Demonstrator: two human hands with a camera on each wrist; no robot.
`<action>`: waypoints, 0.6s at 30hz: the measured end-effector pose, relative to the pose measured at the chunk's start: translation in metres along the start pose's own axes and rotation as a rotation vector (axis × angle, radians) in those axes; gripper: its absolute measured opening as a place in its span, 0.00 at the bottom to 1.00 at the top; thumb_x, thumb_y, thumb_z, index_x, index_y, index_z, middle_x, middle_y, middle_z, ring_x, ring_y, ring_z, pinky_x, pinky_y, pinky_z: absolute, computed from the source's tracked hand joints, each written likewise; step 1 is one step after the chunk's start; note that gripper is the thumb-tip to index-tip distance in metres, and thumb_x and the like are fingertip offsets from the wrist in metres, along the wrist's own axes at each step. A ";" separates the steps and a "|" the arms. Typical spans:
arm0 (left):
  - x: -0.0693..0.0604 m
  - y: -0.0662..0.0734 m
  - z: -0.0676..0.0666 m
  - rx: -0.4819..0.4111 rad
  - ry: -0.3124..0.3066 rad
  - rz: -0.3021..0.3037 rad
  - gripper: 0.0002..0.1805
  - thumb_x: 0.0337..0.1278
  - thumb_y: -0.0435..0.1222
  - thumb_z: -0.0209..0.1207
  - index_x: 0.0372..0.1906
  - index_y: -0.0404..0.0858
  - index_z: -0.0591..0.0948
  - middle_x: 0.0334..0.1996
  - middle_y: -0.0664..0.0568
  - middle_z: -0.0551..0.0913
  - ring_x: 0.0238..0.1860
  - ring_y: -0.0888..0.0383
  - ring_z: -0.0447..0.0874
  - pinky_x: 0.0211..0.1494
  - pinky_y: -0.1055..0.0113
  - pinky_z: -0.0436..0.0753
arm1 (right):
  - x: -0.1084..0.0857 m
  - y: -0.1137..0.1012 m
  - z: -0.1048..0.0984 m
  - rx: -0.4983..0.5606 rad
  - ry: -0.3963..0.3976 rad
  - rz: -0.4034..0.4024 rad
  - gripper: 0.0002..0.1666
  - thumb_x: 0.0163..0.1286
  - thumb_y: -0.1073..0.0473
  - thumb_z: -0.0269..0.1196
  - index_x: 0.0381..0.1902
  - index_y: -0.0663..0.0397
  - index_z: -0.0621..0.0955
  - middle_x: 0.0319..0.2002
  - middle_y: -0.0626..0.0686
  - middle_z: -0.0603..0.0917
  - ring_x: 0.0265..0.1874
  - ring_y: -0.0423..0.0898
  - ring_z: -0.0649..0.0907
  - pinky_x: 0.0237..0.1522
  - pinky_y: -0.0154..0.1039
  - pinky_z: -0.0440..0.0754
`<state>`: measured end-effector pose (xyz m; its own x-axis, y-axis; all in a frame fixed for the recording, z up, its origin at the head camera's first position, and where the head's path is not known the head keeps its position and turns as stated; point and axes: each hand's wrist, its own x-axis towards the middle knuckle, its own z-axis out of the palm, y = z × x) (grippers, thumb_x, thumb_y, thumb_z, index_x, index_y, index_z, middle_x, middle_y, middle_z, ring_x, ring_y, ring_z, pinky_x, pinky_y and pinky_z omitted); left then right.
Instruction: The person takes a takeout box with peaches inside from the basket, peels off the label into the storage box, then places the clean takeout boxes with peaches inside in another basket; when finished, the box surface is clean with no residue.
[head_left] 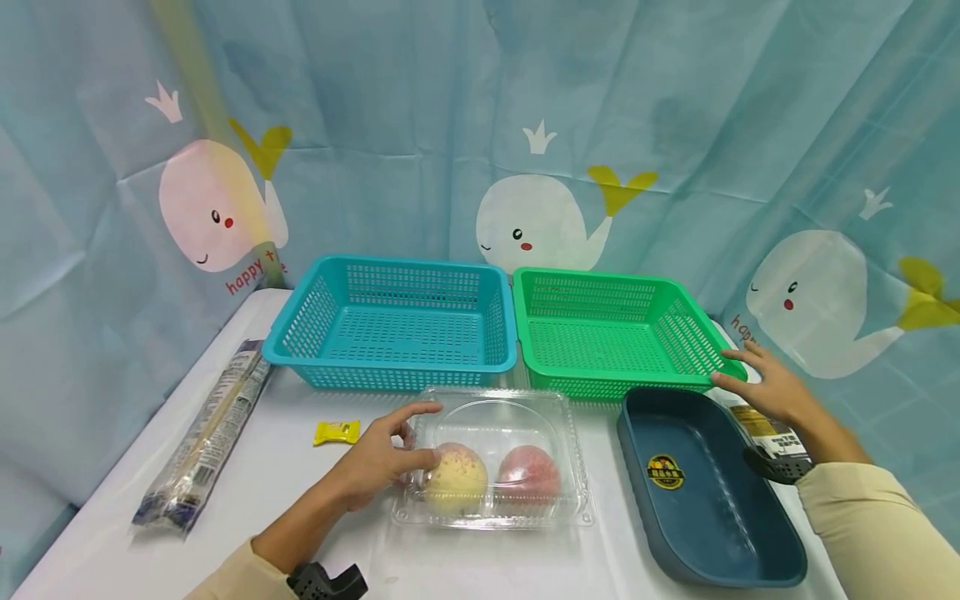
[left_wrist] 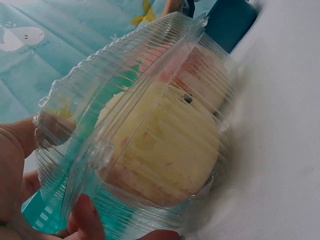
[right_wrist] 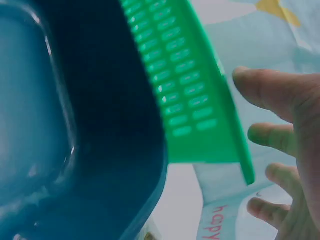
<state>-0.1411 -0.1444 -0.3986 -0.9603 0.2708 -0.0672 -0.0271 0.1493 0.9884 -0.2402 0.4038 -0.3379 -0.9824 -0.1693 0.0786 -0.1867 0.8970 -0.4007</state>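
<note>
My left hand [head_left: 378, 458] grips the left side of a clear plastic clamshell box [head_left: 495, 408], thumb and fingers at its edge. Through the plastic show a yellow apple [head_left: 456, 479] and a pinkish-red apple [head_left: 528, 475], side by side. The left wrist view shows the yellow apple's dark stem [left_wrist: 188, 98] close up. Over by the right corner of the green basket [head_left: 596, 387], my right hand [head_left: 765, 387] is spread and holds nothing. Its fingers [right_wrist: 267, 87] are near the basket's rim; contact cannot be made out. A dark blue basin [head_left: 708, 492] lies just left of that forearm.
A turquoise basket [head_left: 408, 325] stands at the back beside the green one. Left of it lies a long plastic-wrapped pack [head_left: 210, 433]. A small yellow packet [head_left: 337, 432] is on the white table. A labelled item [head_left: 765, 429] is partly hidden behind the right wrist. A curtain backs everything.
</note>
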 end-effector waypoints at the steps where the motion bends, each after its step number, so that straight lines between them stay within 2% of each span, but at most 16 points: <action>1: 0.000 0.000 0.000 -0.005 -0.002 0.001 0.36 0.47 0.30 0.69 0.66 0.42 0.72 0.38 0.37 0.64 0.32 0.50 0.66 0.27 0.60 0.76 | -0.001 0.001 0.001 -0.003 -0.022 0.010 0.43 0.71 0.42 0.56 0.67 0.71 0.63 0.70 0.76 0.44 0.63 0.81 0.49 0.49 0.80 0.52; 7: 0.001 0.000 -0.001 -0.048 -0.010 0.009 0.36 0.46 0.28 0.69 0.65 0.41 0.73 0.35 0.39 0.65 0.28 0.53 0.67 0.23 0.61 0.77 | -0.004 0.002 0.004 0.039 -0.092 0.046 0.45 0.73 0.41 0.52 0.72 0.69 0.56 0.71 0.75 0.44 0.62 0.82 0.51 0.50 0.78 0.53; 11: 0.002 -0.001 -0.002 -0.097 -0.023 0.019 0.37 0.45 0.25 0.68 0.65 0.37 0.72 0.32 0.41 0.65 0.24 0.56 0.67 0.21 0.64 0.76 | -0.002 0.003 0.004 0.045 -0.097 0.016 0.44 0.74 0.42 0.51 0.71 0.72 0.55 0.73 0.70 0.38 0.64 0.80 0.46 0.51 0.79 0.50; 18: -0.002 0.003 -0.006 -0.149 -0.050 0.011 0.36 0.46 0.24 0.67 0.66 0.37 0.71 0.31 0.42 0.64 0.20 0.58 0.65 0.21 0.65 0.76 | 0.005 -0.001 0.004 0.007 -0.126 -0.022 0.45 0.75 0.42 0.51 0.70 0.76 0.55 0.73 0.69 0.42 0.63 0.80 0.51 0.52 0.77 0.52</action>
<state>-0.1407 -0.1503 -0.3949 -0.9457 0.3196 -0.0589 -0.0607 0.0042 0.9981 -0.2447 0.4000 -0.3409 -0.9705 -0.2395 -0.0282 -0.2078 0.8897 -0.4065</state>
